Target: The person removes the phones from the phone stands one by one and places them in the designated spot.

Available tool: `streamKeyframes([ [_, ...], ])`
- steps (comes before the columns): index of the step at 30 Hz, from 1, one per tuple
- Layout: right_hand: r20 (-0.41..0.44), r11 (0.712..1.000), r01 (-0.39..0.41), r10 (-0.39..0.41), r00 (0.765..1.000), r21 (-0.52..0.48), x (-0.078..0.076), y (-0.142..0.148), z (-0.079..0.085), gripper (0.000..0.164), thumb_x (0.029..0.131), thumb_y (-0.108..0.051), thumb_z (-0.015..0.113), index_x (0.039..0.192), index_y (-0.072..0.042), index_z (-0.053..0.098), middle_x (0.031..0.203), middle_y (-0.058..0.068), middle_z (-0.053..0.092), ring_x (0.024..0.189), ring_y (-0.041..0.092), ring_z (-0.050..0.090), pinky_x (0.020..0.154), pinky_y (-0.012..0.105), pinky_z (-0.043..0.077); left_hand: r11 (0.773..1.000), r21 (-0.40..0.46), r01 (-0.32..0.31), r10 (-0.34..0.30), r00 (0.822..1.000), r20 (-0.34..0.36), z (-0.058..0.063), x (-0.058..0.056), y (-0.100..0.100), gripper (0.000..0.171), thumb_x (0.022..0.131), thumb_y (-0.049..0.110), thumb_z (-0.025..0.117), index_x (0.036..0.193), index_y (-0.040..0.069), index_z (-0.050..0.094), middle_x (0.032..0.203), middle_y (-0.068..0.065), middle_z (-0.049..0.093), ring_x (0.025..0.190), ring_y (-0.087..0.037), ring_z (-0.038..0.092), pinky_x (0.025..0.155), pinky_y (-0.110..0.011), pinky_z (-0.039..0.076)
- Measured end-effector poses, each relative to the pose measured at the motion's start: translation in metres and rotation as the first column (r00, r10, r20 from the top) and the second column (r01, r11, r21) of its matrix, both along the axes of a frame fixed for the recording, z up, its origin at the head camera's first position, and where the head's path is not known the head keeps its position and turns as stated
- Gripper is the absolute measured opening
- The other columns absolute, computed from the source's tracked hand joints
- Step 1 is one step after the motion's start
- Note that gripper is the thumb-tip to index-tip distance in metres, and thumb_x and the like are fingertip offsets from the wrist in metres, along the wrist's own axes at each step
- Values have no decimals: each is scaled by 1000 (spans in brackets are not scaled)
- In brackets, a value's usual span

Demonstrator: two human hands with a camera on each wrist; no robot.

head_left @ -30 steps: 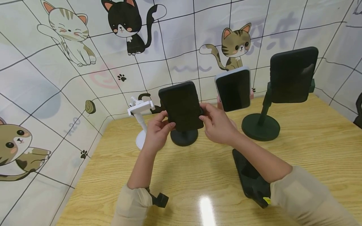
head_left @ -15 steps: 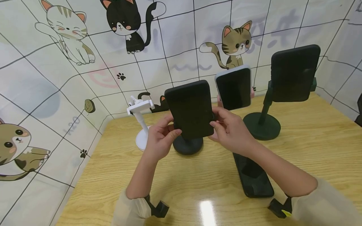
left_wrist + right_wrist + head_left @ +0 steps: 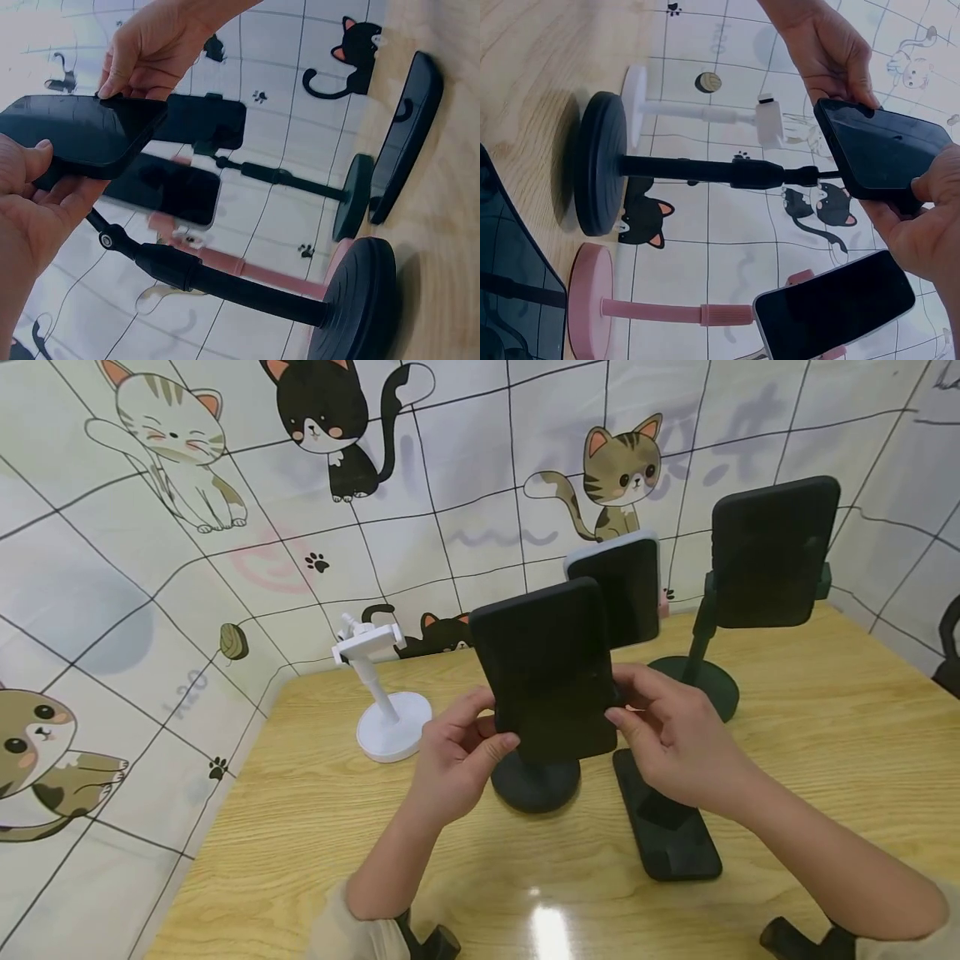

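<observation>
A black smartphone (image 3: pixel 551 672) sits tilted back in the holder of a black phone stand (image 3: pixel 536 787). My left hand (image 3: pixel 459 760) pinches the phone's left edge near its lower corner, thumb in front and fingers behind. On the opposite edge my right hand (image 3: pixel 678 735) pinches the phone the same way. In the left wrist view the stand's stem (image 3: pixel 259 298) runs from below the phone to its round base (image 3: pixel 352 307). The base (image 3: pixel 600 165) hovers close over the tabletop in the right wrist view, a shadow beside it. The clamp is mostly hidden behind the phone and fingers.
Left of the hands stands an unoccupied white phone stand (image 3: pixel 390 727). Behind the held phone, a pink stand (image 3: pixel 591 300) carries a light-edged phone (image 3: pixel 633 593). At right a dark green stand (image 3: pixel 697 681) holds a black phone (image 3: pixel 776 552). Another phone (image 3: pixel 667 822) lies flat on the wooden table (image 3: pixel 300 860).
Both hands have brought the black stand and its phone rightward and nearer to me. The white stand's base is now uncovered, while the pink stand is more hidden.
</observation>
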State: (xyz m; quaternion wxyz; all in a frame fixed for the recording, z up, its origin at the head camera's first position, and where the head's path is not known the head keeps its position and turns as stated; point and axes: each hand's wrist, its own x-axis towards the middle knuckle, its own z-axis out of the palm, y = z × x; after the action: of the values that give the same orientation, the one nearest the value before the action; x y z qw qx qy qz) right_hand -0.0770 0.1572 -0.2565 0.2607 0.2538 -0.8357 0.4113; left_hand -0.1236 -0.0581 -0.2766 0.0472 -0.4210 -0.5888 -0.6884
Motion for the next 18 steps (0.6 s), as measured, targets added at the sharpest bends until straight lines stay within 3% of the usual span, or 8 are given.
streamKeyframes([
  [4,31,1000,7,-7,999,8,5,5,-3,35,76,15,59,108,3,56,94,6,61,70,5,53,61,12,45,1000,11,21,-22,998,50,-4,6,4,39,81,-1,62,108,-23,45,102,3,55,86,-14,62,75,-28,51],
  [9,49,1000,11,-11,999,1,10,10,-8,36,74,16,60,108,4,56,93,7,62,72,4,55,62,11,46,998,18,56,-57,997,55,-8,8,7,41,81,3,64,108,-22,44,103,4,56,87,-14,62,74,-28,51],
  [18,64,1000,9,-8,998,-18,14,14,-16,39,72,18,61,109,4,56,92,7,63,77,0,57,66,9,46,995,23,97,-97,995,-22,-16,7,9,36,83,-2,60,109,-22,45,103,-3,56,90,-14,62,75,-33,51],
])
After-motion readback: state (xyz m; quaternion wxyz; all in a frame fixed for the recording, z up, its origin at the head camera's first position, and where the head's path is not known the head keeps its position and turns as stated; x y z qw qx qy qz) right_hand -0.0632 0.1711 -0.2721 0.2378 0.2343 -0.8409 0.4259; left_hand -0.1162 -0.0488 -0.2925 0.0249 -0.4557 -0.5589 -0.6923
